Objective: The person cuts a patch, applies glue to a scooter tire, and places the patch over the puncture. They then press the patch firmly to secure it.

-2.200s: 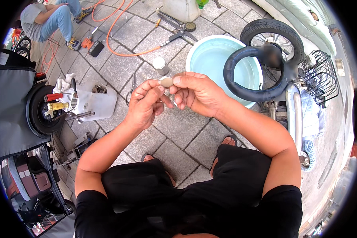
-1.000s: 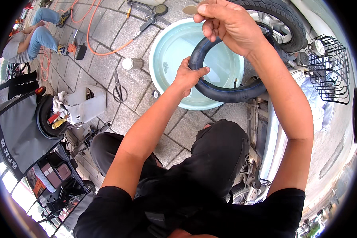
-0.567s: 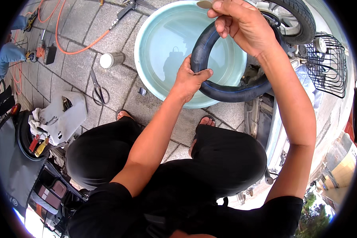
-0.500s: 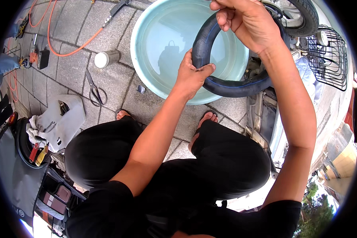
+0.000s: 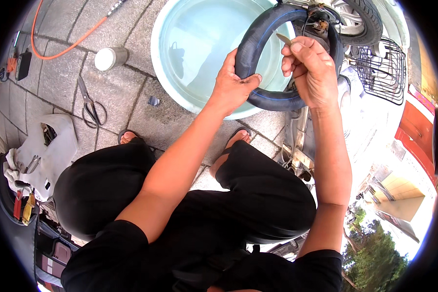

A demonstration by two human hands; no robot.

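Observation:
My left hand (image 5: pixel 232 86) is closed around the left side of a black inner tube (image 5: pixel 277 100) with a blue line along it, thumb on top. The inflated ring is tilted above a pale green-blue basin (image 5: pixel 156 61) that has water in it. Over the ring's opening, my right hand (image 5: pixel 314 73) pinches a small, flat, olive-brown leaf-shaped piece (image 5: pixel 283 39) between thumb and fingers. What exactly this piece is I cannot make out. Part of the tube's right side is hidden behind my right hand.
Black-handled scissors (image 5: pixel 89 104) and a white-lidded can (image 5: pixel 111 58) lie on the paving, left of the basin. An orange hose (image 5: pixel 75 43) curves farther off. Tools rest by a pale plastic bag (image 5: pixel 58 136). At the right are a wheel (image 5: pixel 373 24) and a black wire basket (image 5: pixel 382 73).
My right hand has come down and nearer from above the tube's far edge to its opening, and the small piece now shows in its fingers. My left hand keeps its hold on the tube.

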